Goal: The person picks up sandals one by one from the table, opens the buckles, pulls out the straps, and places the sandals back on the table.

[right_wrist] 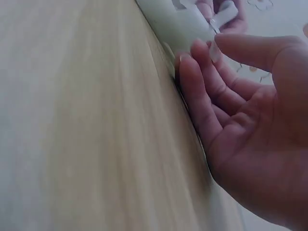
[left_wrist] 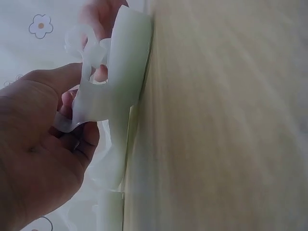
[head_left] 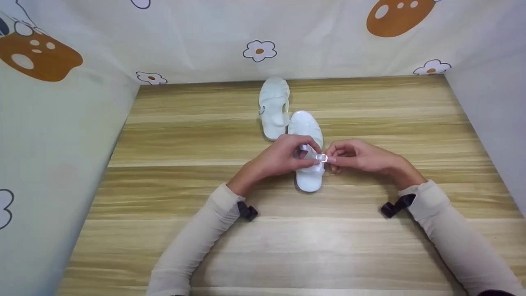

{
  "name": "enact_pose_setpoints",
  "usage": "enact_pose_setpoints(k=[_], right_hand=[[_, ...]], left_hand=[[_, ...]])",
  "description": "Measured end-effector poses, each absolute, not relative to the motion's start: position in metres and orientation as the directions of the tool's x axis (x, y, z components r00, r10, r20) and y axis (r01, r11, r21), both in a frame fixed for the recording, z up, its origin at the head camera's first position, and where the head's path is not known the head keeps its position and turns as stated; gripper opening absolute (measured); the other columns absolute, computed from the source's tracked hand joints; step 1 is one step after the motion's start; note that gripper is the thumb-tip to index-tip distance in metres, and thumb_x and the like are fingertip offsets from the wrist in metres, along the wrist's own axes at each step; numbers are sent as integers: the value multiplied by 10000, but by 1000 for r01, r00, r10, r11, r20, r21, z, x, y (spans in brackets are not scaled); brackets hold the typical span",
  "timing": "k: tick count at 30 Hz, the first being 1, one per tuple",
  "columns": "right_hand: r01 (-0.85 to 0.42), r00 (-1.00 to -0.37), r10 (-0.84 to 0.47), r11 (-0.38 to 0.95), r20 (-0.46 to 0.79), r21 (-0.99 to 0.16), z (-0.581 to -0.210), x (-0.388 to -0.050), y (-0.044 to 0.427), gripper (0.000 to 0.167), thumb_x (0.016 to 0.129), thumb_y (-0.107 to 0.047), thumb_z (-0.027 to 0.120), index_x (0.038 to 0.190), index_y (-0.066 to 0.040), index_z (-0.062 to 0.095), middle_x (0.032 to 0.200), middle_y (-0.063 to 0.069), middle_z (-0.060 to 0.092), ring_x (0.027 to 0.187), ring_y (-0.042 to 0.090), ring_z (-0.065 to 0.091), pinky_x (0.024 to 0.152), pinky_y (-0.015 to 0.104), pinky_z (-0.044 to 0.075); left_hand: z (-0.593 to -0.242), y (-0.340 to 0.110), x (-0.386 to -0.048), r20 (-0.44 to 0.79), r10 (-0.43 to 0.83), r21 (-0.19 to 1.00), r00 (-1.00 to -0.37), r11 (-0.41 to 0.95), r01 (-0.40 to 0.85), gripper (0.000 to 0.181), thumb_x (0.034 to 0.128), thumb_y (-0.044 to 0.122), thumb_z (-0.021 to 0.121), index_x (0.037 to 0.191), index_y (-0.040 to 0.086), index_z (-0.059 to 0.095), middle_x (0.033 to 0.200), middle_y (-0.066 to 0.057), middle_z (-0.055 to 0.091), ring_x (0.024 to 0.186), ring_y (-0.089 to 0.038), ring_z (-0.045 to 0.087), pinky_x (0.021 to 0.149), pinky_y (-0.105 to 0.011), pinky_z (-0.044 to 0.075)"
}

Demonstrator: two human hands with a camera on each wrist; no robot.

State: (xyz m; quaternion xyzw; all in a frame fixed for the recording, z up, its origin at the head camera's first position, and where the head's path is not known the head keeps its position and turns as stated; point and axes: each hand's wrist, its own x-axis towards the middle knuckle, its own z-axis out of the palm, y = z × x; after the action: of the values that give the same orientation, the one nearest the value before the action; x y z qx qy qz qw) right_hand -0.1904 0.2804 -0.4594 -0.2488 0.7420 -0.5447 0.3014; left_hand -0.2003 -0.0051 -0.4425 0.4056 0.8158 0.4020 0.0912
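Observation:
A white sandal [head_left: 309, 183] lies flat on the wooden surface, its toe pointing away from me. Over its left side, my left hand [head_left: 279, 158] holds the ankle strap [left_wrist: 91, 101] between thumb and fingers, lifting it above the sole. From the right, my right hand [head_left: 365, 157] pinches a small strap end [right_wrist: 214, 52] between thumb and fingertips. A shiny buckle [head_left: 321, 158] sits between the two hands. How far the strap passes through it cannot be made out. The second white sandal [head_left: 273, 96] rests just beyond, to the left, with no hand on it.
The wood-grain tabletop [head_left: 185, 144] extends around the sandals. Behind it hangs a pale cloth [head_left: 205, 41] with flower prints, and similar pale walls stand at left and right. Each sleeve cuff carries a black wrist camera mount [head_left: 248, 211].

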Motion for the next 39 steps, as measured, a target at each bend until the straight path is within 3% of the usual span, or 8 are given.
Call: enact_pose_setpoints(k=[8,14,20,28,34,39], right_hand=[[65,-700,-684,229,-208,-971,-464,-191,284,259,1071,-146,692,1194,81,675,989,141,813,929,191,796,894,348,663],[108,-703,-673,218,-229,-970,-466,-190,286,277,1086,-143,664,1236,90,673,1073,176,824,1028,214,808,922,349,660],[76,-725,-660,210,-198,-975,-469,-188,283,247,1083,-143,671,1173,87,665,998,127,825,946,163,789,845,291,655],[50,-724,-673,165,-149,-985,-470,-184,276,219,1098,-141,639,1130,76,654,950,85,810,924,153,768,900,304,649],[129,-703,-670,211,-239,-969,-462,-185,278,220,1102,-183,644,1166,28,660,1025,106,830,988,180,799,905,329,657],[160,-707,-649,241,-281,-957,-460,-186,280,234,1094,-187,659,1176,32,666,1031,131,825,956,189,806,832,328,671]], left_hand=[[-445,-6,-201,219,718,730,-661,329,599,276,945,306,871,1163,150,801,1128,35,801,1037,-93,672,986,-313,549],[-445,-5,-201,192,717,735,-670,347,582,287,940,238,877,1203,134,826,1153,28,828,1073,-86,717,1010,-280,552],[-444,-3,-200,232,727,719,-646,319,618,256,953,199,859,1195,118,837,1132,-9,838,1081,-112,745,1015,-289,564],[-445,-3,-200,253,740,717,-623,289,634,236,973,190,837,1198,119,833,1120,-16,827,1057,-117,728,977,-281,556],[-444,-5,-202,210,767,692,-606,322,647,252,988,219,821,1218,117,808,1141,2,823,1068,-106,720,1008,-275,551],[-443,-5,-202,183,771,689,-610,342,639,239,1001,220,806,1211,105,798,1126,-3,819,1059,-103,723,1007,-262,554]])
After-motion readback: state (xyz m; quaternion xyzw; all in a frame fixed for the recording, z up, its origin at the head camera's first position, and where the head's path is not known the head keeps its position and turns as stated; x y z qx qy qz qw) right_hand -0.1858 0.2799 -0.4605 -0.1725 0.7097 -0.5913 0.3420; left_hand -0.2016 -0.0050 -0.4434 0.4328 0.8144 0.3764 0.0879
